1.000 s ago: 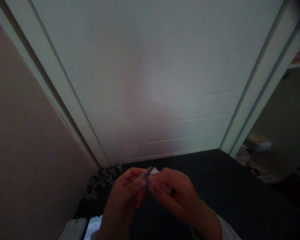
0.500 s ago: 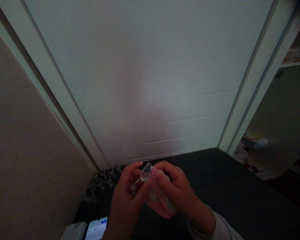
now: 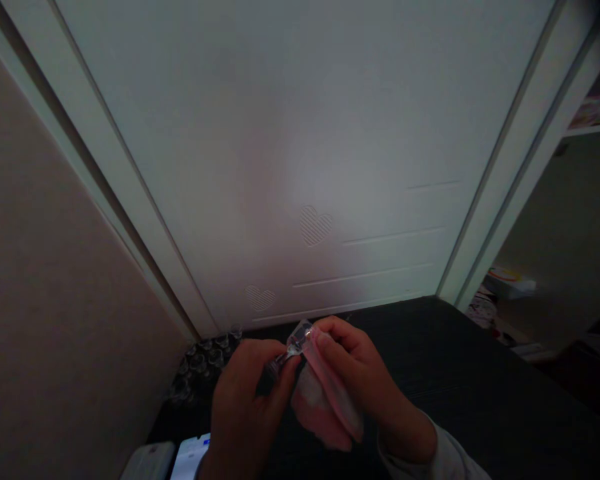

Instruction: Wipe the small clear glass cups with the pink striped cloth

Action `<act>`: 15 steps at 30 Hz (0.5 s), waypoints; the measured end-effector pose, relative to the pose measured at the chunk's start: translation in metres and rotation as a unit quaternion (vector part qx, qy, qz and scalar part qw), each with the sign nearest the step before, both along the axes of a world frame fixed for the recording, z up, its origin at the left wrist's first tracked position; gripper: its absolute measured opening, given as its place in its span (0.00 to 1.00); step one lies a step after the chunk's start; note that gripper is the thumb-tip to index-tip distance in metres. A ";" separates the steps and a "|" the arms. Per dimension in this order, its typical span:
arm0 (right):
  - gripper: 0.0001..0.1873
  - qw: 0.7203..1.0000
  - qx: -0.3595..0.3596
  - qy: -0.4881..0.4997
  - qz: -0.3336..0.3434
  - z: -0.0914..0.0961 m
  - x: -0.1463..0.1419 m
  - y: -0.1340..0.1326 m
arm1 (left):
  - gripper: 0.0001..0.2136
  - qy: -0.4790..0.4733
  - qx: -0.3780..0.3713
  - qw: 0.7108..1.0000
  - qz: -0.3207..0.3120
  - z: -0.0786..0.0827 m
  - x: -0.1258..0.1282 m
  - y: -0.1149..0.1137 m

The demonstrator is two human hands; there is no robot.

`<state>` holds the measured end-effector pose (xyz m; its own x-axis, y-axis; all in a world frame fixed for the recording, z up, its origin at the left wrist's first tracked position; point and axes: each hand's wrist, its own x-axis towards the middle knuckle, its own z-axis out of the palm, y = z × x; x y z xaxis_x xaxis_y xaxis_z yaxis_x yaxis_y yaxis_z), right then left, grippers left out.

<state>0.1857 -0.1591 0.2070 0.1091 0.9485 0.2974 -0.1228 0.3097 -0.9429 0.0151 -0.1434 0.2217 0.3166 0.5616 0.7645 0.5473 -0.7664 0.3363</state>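
Observation:
Both of my hands meet low in the middle of the dim view, above a dark surface (image 3: 455, 373). My left hand (image 3: 245, 407) is closed, its fingertips pinching a small clear object (image 3: 294, 345). My right hand (image 3: 360, 377) is closed too, gripping the same clear object at its top and holding a pink and white cloth (image 3: 325, 407) that hangs down under the palm. What the clear object is I cannot make out in the dark.
A white door (image 3: 300, 167) with heart shapes stands straight ahead, a beige wall (image 3: 55, 300) to the left. Several small clear cups (image 3: 200, 363) sit by the door's foot. A lit phone (image 3: 193, 457) and a white device (image 3: 147, 461) lie at the bottom left. Shelves (image 3: 570, 267) are at the right.
The pink and white cloth has come out into view under my right hand. My left hand has slid down and left along the clear object.

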 end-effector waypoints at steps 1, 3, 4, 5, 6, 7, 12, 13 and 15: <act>0.16 1.000 0.000 -0.004 -0.003 0.000 0.000 0.000 | 0.03 0.003 0.007 1.000 0.002 0.000 0.000 0.000; 0.15 1.000 -0.004 -0.011 -0.010 0.001 0.000 -0.001 | 0.03 0.004 0.016 1.000 0.007 0.000 0.001 0.001; 0.15 1.000 -0.004 -0.013 -0.013 0.001 0.000 -0.002 | 0.02 0.002 0.019 1.000 0.010 0.001 0.002 0.001; 0.15 1.000 -0.005 -0.014 -0.015 0.001 0.000 -0.002 | 0.03 -0.002 0.022 1.000 0.012 0.002 0.003 0.000; 0.15 1.000 -0.006 -0.015 -0.015 0.002 -0.001 -0.003 | 0.03 -0.004 0.025 1.000 0.013 0.003 0.003 0.000; 0.15 1.000 -0.008 -0.016 -0.014 0.002 -0.001 -0.003 | 0.04 -0.007 0.027 1.000 0.013 0.005 0.004 -0.001; 0.15 1.000 -0.009 -0.024 -0.010 0.004 -0.001 -0.004 | 0.04 0.019 0.043 0.999 0.015 0.008 0.004 -0.001; 0.15 1.000 -0.007 -0.026 -0.010 0.004 -0.001 -0.004 | 0.04 0.029 0.049 0.998 0.014 0.007 0.004 0.000; 0.14 0.999 -0.002 -0.032 -0.006 0.004 -0.001 -0.004 | 0.08 0.052 0.059 0.997 0.008 0.006 0.004 0.002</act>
